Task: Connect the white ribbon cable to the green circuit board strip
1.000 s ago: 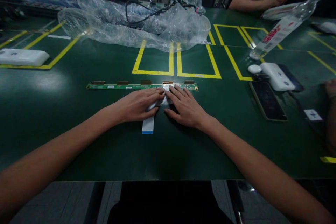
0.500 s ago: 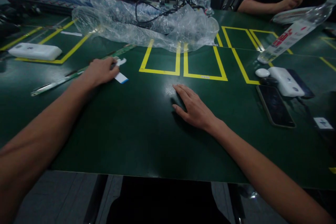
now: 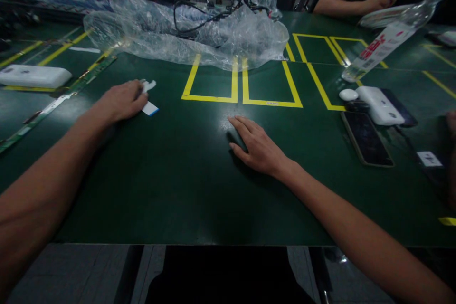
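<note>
My left hand (image 3: 123, 100) rests on the green tabletop with its fingers curled over a white flat ribbon cable (image 3: 150, 108) with a blue end. One piece of the cable sticks out past the fingertips and a curved piece shows above them; the part under the fingers is hidden. A long, narrow green circuit board strip (image 3: 83, 83) lies slanting to the left of this hand, apart from the fingers. My right hand (image 3: 254, 145) lies on the tabletop near the middle, fingers stretched out, thumb apart, holding nothing.
Clear plastic wrap (image 3: 245, 33) with black cables covers the back. On the left lies a white box-shaped device (image 3: 35, 76). To the right are a phone (image 3: 368, 138), another white device (image 3: 381, 105) and a slanted bottle (image 3: 384, 47). Yellow tape (image 3: 272, 103) marks the table.
The circuit board strip has shifted left, away from beneath my left hand. My left hand has moved slightly left with the ribbon cable. My right hand stays in place; the view has shifted a little.
</note>
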`<state>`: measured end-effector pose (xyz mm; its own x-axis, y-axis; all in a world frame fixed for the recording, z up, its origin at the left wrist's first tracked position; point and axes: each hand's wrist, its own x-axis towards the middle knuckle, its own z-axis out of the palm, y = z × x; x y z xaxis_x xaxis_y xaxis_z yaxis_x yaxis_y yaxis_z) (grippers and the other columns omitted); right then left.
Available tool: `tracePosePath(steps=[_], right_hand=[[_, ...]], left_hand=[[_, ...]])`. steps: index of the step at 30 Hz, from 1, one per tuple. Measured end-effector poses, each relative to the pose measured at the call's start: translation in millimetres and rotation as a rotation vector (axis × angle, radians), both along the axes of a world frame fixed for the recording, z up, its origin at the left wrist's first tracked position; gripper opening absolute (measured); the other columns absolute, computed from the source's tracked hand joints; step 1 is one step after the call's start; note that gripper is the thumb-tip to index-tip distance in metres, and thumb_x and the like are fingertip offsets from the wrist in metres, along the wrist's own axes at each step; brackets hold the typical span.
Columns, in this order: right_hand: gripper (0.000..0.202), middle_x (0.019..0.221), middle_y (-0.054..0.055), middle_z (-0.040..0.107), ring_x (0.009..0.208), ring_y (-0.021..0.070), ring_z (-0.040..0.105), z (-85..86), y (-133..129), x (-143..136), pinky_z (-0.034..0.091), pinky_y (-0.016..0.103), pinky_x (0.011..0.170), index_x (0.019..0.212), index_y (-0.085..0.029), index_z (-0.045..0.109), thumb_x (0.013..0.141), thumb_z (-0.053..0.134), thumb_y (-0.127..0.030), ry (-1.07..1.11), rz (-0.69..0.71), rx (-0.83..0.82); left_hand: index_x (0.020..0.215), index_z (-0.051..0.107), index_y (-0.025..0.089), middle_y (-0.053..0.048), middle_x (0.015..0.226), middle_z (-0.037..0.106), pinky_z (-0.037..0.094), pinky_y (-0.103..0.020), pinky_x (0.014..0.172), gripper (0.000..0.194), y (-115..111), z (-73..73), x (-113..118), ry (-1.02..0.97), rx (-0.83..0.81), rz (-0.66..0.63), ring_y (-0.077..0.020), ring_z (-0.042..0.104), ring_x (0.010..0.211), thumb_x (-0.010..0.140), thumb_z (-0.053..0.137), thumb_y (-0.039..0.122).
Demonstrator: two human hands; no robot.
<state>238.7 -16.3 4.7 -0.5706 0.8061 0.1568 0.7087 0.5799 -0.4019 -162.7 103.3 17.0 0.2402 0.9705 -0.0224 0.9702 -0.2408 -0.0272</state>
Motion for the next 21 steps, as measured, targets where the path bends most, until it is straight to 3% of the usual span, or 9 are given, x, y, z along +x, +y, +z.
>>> tracePosePath(steps=[2,5,9,12,16,19,21], right_hand=[[0.07,0.166,0.02,0.037,0.154,0.0322,0.033,-0.3,0,0,0.031,0.055,0.125,0.162,-0.011,0.03,0.101,0.051,-0.036,-0.012,-0.002,0.003],[0.069,0.167,0.02,0.036,0.155,0.0312,0.031,-1.3,1,-1,0.029,0.053,0.126,0.162,-0.009,0.031,0.101,0.051,-0.036,-0.042,0.003,0.016],[0.065,0.168,0.017,0.035,0.157,0.0313,0.027,-1.8,0,-4,0.023,0.054,0.128,0.16,-0.01,0.037,0.101,0.049,-0.036,-0.129,0.041,0.033],[0.064,0.166,0.017,0.038,0.156,0.0317,0.029,-0.2,-1,-5,0.021,0.056,0.128,0.159,-0.008,0.038,0.103,0.047,-0.037,-0.174,0.069,0.019],[0.062,0.166,0.015,0.039,0.155,0.031,0.031,1.6,-1,-5,0.023,0.057,0.128,0.159,-0.013,0.04,0.103,0.047,-0.039,-0.179,0.07,0.017],[0.06,0.166,0.014,0.039,0.155,0.031,0.031,1.4,-1,-5,0.023,0.057,0.127,0.158,-0.015,0.042,0.104,0.047,-0.04,-0.174,0.069,0.013],[0.06,0.166,0.014,0.039,0.156,0.0311,0.03,1.1,-1,-5,0.022,0.057,0.128,0.158,-0.015,0.043,0.104,0.048,-0.04,-0.17,0.069,0.007]], left_hand=[[0.148,0.045,-0.003,-0.022,0.152,0.049,0.041,-0.049,0.116,0.064,-15,0.2,42,-0.015,-0.012,-0.176,-0.0301,0.049,0.14,0.11,0.026,0.045],[0.157,0.04,0.004,-0.017,0.164,0.036,0.026,-0.042,0.127,0.06,-46,-5.2,101,-0.047,-0.019,-0.441,-0.0252,0.033,0.153,0.11,0.033,0.04],[0.158,0.041,0.009,-0.015,0.165,0.033,0.024,-0.044,0.128,0.059,-83,-11.0,145,-0.122,-0.035,-0.689,-0.0264,0.03,0.155,0.107,0.039,0.037],[0.16,0.04,0.011,-0.014,0.166,0.033,0.024,-0.044,0.128,0.059,-94,-11.6,150,-0.157,-0.051,-0.716,-0.0266,0.03,0.155,0.106,0.042,0.037],[0.16,0.042,0.017,-0.01,0.166,0.033,0.026,-0.043,0.127,0.057,-84,-10.6,141,-0.177,-0.066,-0.696,-0.0254,0.034,0.153,0.108,0.039,0.04],[0.157,0.045,0.015,-0.01,0.168,0.029,0.023,-0.041,0.128,0.057,-60,-9.4,118,-0.144,-0.021,-0.509,-0.0244,0.03,0.154,0.109,0.034,0.043],[0.156,0.043,0.006,-0.016,0.169,0.025,0.019,-0.046,0.128,0.06,-40,-9.2,87,-0.125,0.032,-0.335,-0.0282,0.025,0.155,0.109,0.032,0.042]])
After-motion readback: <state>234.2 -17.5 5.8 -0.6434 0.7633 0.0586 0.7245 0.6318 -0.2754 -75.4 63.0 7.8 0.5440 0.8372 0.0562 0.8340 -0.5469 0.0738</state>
